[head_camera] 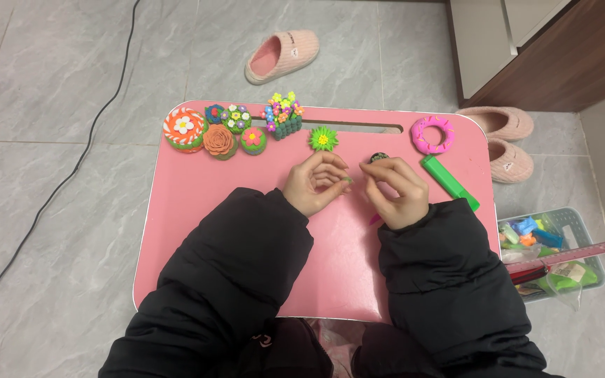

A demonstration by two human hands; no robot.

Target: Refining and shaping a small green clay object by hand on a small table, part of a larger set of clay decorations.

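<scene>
1. Where the two hands meet over the middle of the pink counter point(197, 203), left hand point(311, 183) curled, palm turned toward the right, fingers point(335, 168) pinched on a tiny green clay bit point(346, 180) at the fingertips.
2. Right hand point(399, 192) just beside it, fingers point(379, 171) bent and closed around a small dark clay ball point(377, 157) peeking above the knuckles; exact grip partly hidden.
3. Key relation: green bit lying left of the dark ball, near but not touching, a narrow gap between the fingertips of both hands; left hand the carrier of the bit, right hand the carrier of the ball. Neither piece long enough to show an axis.
4. Just beyond the left fingertips: one green spiky flower with yellow centre point(323, 138).
5. Right of the right hand: one green stick-shaped tool point(449, 183), long axis slanting from upper left to lower right; above it one pink ring with sprinkles point(432, 134).
6. Far left edge of the counter: about six finished clay pieces point(232, 129), cakes and flower pots, clustered and touching.
7. On the floor: three pink slippers point(281, 56), one black cable point(71, 168), one grey basket point(593, 269) of clay packets at the right, one ruler point(568, 255) across it.
</scene>
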